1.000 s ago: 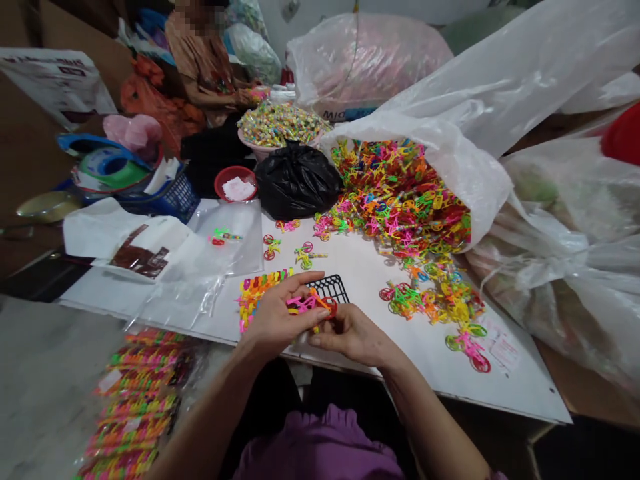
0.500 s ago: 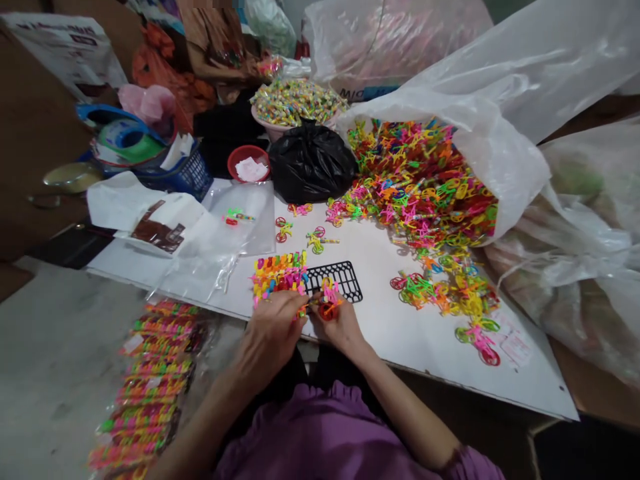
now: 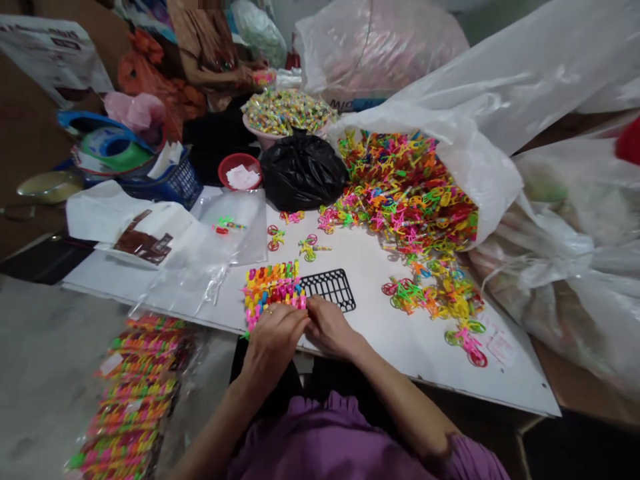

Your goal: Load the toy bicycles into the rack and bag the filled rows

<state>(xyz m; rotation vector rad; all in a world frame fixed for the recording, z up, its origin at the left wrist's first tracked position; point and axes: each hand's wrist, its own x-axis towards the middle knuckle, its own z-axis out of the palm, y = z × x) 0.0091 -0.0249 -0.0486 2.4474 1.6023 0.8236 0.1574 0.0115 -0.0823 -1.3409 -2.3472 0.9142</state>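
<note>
A black plastic grid tray (image 3: 337, 287) lies near the table's front edge, its right part bare. Tight rows of small colourful toy bicycles (image 3: 273, 283) fill its left part. My left hand (image 3: 277, 333) is closed at the near row, fingertips on the toys. Right against it, my right hand (image 3: 333, 327) has its fingers curled in at the row's right end. Pink parts of a toy show just above the touching fingertips; the rest of it is hidden by both hands.
Loose toy bicycles spill from a large white bag (image 3: 493, 180) at the right. Behind the tray stand a black bag (image 3: 303, 173), a red bowl (image 3: 223, 167) and a tub of candy tubes (image 3: 287, 113). Packed toys (image 3: 130, 400) lie low at the left. Another person (image 3: 205, 47) works at the back.
The toy bicycle between my hands has gone down to the near row, and its red wheel is now hidden. My right hand has closed in beside the left. The view has shifted slightly.
</note>
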